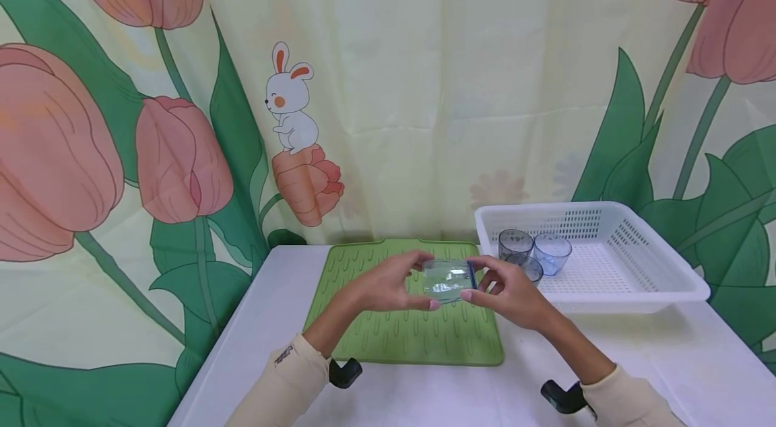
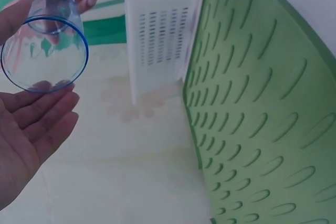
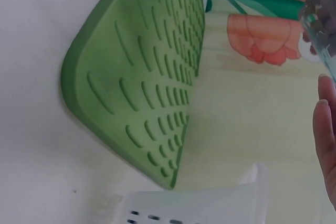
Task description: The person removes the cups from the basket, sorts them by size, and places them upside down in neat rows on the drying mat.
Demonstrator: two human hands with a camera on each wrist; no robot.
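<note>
A clear glass cup [image 1: 448, 282] with a bluish tint is held sideways in the air over the green mat [image 1: 418, 339]. My left hand [image 1: 388, 284] holds its left end between thumb and fingers. At the other end, my right hand [image 1: 515, 293] pinches it the same way. In the left wrist view, the round blue-edged mouth of the cup [image 2: 71, 51] faces the camera, with the left fingers beneath it. Only a part of the cup [image 3: 321, 22] and some fingers of the right hand [image 3: 326, 135] show at the edge of the right wrist view.
A white perforated basket [image 1: 618, 299] stands on the right of the white table [image 1: 261, 319]. Inside, at its left end, are a grey glass cup [image 1: 515, 240], a blue glass cup [image 1: 553, 255] and a third, partly hidden. A tulip-patterned curtain [image 1: 400, 90] hangs behind.
</note>
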